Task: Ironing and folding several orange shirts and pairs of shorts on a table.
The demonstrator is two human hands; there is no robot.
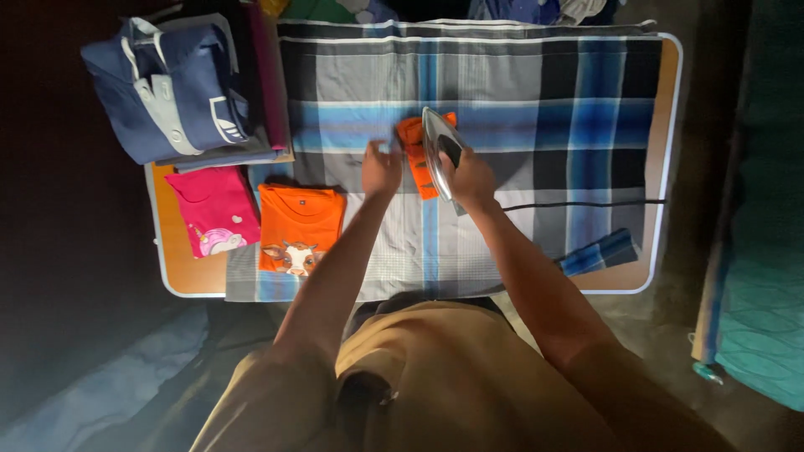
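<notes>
hands meet at the middle of the table [670, 125], which we take as our landmark. our right hand [471, 178] is wrapped tight around the dark handle of a silver iron [437, 151], fingers pressed together on it, and the iron's sole rests on a small orange garment [416, 155] lying near the table's centre. our left hand [381, 167] lies just to the left of that garment with fingers loosely spread, flat on the cloth at the garment's edge; we cannot tell whether it grips anything. a black cord [586, 202] runs from the iron toward the table's right edge. a blue, grey and black plaid cloth [544, 100] covers most of the tabletop under the garment.

on the table's front left part lies a folded orange shirt with a cow print [300, 230], and just beside it, nearer the left edge, a folded pink shirt [213, 209]. at the table's far left corner sits a stack topped by a folded navy shirt [167, 88]. near the table's front right corner lies a small folded plaid piece [599, 254]. beyond the right edge stands something draped in teal fabric [766, 251].
</notes>
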